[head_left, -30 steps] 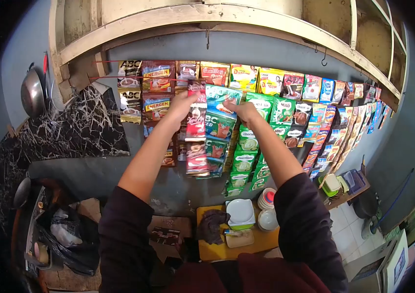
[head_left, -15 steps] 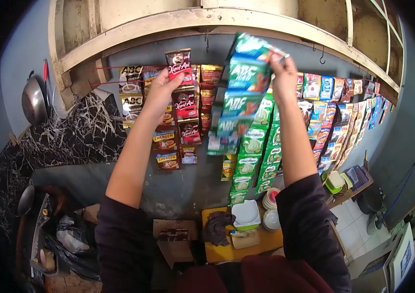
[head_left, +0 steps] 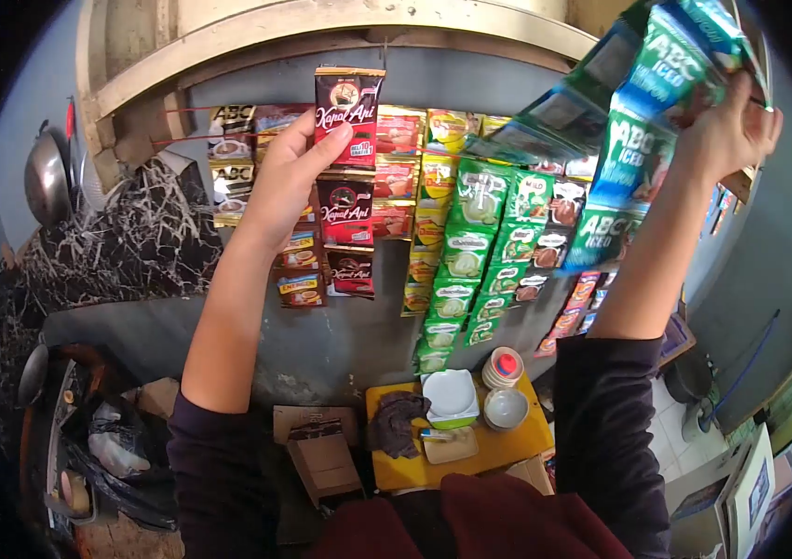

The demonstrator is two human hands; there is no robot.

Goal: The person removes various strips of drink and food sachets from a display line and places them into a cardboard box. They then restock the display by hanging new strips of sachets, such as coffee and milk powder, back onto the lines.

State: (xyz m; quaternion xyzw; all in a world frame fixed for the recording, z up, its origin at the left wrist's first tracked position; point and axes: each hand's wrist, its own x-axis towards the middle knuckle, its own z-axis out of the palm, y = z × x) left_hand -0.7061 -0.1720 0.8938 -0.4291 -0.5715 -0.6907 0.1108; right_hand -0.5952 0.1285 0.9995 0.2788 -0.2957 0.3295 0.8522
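right hand (head_left: 726, 130) | green ABC strip (head_left: 633, 163) swung up, rightward | left hand (head_left: 284, 182) | Kapal Api strip (head_left: 347, 177) raised

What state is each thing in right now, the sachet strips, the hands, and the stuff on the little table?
Left hand: raised, gripping the dark red coffee strip.
Dark red coffee strip: lifted, hanging down from the hand.
Right hand: raised, gripping the green iced-drink strip.
Green iced-drink strip: held up, tilted away from the wall.
Other sachet strips: hanging on the wall.
Bowls: stacked on the yellow table.

Your sleeves (head_left: 219, 466): dark purple-black, long, pushed up near elbows. Forearms, hands bare. Maroon garment (head_left: 498, 522) at your waist.
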